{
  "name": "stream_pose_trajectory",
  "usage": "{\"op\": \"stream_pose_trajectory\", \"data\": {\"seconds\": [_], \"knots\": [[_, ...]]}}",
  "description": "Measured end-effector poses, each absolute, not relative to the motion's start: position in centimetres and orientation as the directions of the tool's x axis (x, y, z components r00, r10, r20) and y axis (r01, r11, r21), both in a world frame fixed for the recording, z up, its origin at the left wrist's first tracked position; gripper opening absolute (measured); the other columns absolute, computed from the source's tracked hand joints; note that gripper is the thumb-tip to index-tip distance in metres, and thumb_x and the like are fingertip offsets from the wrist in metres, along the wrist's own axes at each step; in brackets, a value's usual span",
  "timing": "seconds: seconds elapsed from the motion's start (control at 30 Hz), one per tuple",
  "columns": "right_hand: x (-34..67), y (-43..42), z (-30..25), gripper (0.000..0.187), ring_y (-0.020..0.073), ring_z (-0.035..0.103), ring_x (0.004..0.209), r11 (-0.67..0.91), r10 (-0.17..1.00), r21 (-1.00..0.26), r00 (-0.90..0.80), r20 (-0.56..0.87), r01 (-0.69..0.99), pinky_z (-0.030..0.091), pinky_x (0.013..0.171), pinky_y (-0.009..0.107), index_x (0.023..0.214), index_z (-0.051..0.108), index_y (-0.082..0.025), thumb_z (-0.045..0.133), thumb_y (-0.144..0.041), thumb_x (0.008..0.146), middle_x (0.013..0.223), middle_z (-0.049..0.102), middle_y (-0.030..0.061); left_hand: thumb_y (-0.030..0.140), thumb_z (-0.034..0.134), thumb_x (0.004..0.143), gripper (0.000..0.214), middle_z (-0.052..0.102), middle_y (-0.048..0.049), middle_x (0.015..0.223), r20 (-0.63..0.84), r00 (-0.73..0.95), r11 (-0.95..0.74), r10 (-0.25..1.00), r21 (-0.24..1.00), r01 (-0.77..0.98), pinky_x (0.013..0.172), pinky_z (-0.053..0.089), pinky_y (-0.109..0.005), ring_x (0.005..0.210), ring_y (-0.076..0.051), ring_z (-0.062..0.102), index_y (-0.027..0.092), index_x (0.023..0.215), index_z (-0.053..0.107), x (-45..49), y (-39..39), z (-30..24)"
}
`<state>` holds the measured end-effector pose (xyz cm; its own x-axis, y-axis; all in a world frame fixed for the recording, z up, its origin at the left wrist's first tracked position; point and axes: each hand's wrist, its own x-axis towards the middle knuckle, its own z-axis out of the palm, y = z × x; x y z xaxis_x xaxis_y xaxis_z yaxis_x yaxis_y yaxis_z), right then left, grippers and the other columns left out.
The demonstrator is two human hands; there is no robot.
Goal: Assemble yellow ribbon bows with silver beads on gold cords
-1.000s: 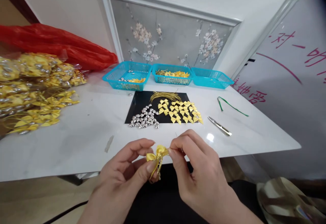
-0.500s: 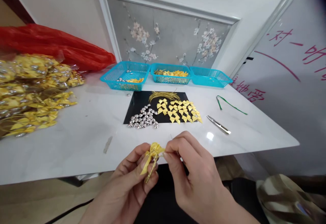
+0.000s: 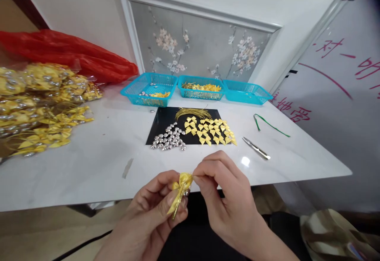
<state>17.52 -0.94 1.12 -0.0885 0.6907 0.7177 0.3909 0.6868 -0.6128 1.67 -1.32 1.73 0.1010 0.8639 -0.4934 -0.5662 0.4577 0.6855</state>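
Both hands meet at the near edge of the white table (image 3: 97,154), over my lap. My left hand (image 3: 154,209) is closed, thumb pressing a small yellow ribbon bow (image 3: 181,184) whose tail hangs down against the fingers. My right hand (image 3: 222,190) pinches the bow's right side with thumb and forefinger. Whether a gold thread runs through the pinch is too fine to see. Beyond the hands a black mat (image 3: 162,124) carries silver heart beads (image 3: 169,139), yellow bows (image 3: 212,131) and a bundle of gold threads (image 3: 192,112).
Three turquoise baskets (image 3: 196,91) line the back, two with parts in them. Small scissors (image 3: 255,148) and a green wire tie (image 3: 268,123) lie at right. Bagged and loose finished bows (image 3: 38,106) pile up at left under a red plastic bag (image 3: 65,53). A whiteboard (image 3: 335,95) stands at right.
The left thumb has slid up onto the bow and the fingers have curled tighter round its tail. Both hands keep their hold at about the same place.
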Motion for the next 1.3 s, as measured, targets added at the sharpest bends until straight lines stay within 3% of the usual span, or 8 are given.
{"op": "stream_pose_trajectory", "data": {"seconds": [0.23, 0.5, 0.63, 0.83, 0.97, 1.3], "knots": [[17.6, -0.7, 0.7, 0.019, 0.0111, 0.054, 0.08, 0.625, 0.766, -0.682, -0.133, 0.628, 0.38, 0.046, 0.07, 0.023, 0.092, 0.055, -0.017, 0.047, -0.001, 0.099, 0.088, 0.054, 0.0007, 0.022, 0.107, 0.028, 0.051, 0.078, 0.0022, 0.072, -0.547, 0.086, 0.491, 0.833, 0.658, -0.57, 0.06, 0.063, -0.018, 0.061, -0.011, 0.071, 0.023, 0.074, 0.084, 1.7, -1.5, 2.0], [18.1, -0.6, 1.0, 0.019, 0.0111, 0.054, 0.081, 0.657, 0.749, -0.675, -0.188, 0.636, 0.335, 0.047, 0.071, 0.023, 0.091, 0.057, -0.019, 0.05, -0.003, 0.099, 0.088, 0.053, -0.0006, 0.033, 0.102, 0.055, 0.034, 0.072, 0.0023, 0.068, -0.401, 0.26, 0.478, 0.878, 0.734, -0.482, 0.06, 0.055, -0.015, 0.06, -0.009, 0.063, 0.023, 0.082, 0.084, 0.7, -1.2, 1.0], [18.5, -0.7, 1.2, 0.019, 0.0105, 0.055, 0.08, 0.672, 0.736, -0.664, -0.191, 0.65, 0.329, 0.049, 0.07, 0.021, 0.093, 0.059, -0.019, 0.052, -0.001, 0.097, 0.088, 0.055, -0.0008, 0.037, 0.096, 0.066, 0.025, 0.067, 0.0028, 0.069, -0.228, 0.293, 0.329, 0.929, 0.869, -0.369, 0.058, 0.052, -0.015, 0.06, -0.009, 0.059, 0.024, 0.083, 0.082, 0.4, -0.9, 0.6], [18.9, -0.8, 1.0, 0.021, 0.0114, 0.056, 0.082, 0.692, 0.717, -0.648, -0.2, 0.667, 0.318, 0.051, 0.071, 0.022, 0.096, 0.06, -0.021, 0.052, -0.001, 0.097, 0.088, 0.058, -0.0009, 0.04, 0.091, 0.07, 0.018, 0.068, 0.0026, 0.064, -0.148, 0.101, 0.163, 0.984, 0.973, -0.163, 0.056, 0.049, -0.015, 0.06, -0.012, 0.056, 0.027, 0.079, 0.081, 0.5, -1.5, 0.9], [19.1, -0.7, 0.9, 0.022, 0.0145, 0.058, 0.081, 0.696, 0.712, -0.635, -0.212, 0.669, 0.334, 0.053, 0.068, 0.026, 0.097, 0.06, -0.022, 0.052, -0.002, 0.097, 0.088, 0.06, 0.0006, 0.032, 0.084, 0.077, 0.005, 0.068, 0.0029, 0.063, -0.035, 0.164, 0.045, 0.986, 0.997, -0.057, 0.053, 0.047, -0.015, 0.056, -0.011, 0.054, 0.027, 0.076, 0.082, 0.2, -1.5, 1.1], [19.1, -0.3, 0.9, 0.026, 0.0143, 0.058, 0.081, 0.742, 0.668, -0.589, -0.286, 0.687, 0.32, 0.052, 0.068, 0.026, 0.095, 0.06, -0.022, 0.05, 0.002, 0.095, 0.089, 0.061, 0.0011, 0.025, 0.066, 0.093, 0.018, 0.07, 0.0018, 0.072, 0.178, 0.358, -0.218, 0.917, 0.973, 0.076, 0.057, 0.046, -0.018, 0.061, -0.013, 0.058, 0.03, 0.084, 0.08, -0.6, -1.1, 0.9]]}}
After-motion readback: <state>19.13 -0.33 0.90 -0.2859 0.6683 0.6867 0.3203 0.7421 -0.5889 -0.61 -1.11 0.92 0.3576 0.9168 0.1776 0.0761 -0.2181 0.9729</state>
